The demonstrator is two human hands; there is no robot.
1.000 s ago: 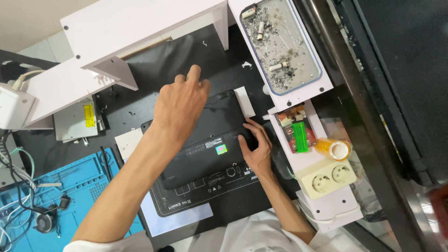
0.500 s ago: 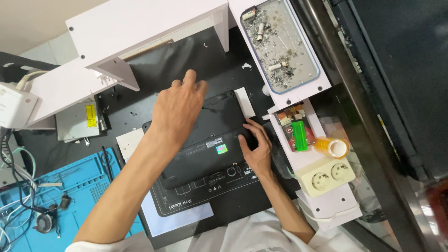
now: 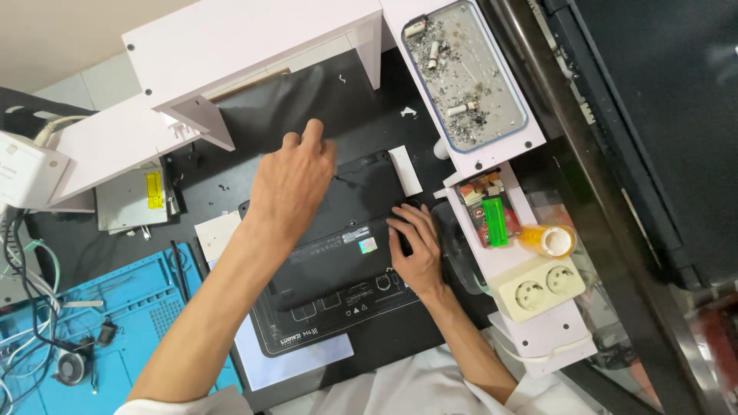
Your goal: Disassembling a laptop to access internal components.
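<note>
Both hands lie palm down, left hand (image 3: 290, 184) stretched forward, right hand (image 3: 417, 250) nearer.

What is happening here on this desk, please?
A person presses both hands on a black laptop base lying bottom-up on a black work mat. The left hand lies flat near its far edge; the right hand rests at its right side. A white power strip sits to the right.

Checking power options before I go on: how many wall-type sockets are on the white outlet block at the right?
2: both on the white outlet block on the right-hand shelf, side by side, one nearer the right hand, one nearer the orange tape roll. More could be hidden.
</note>
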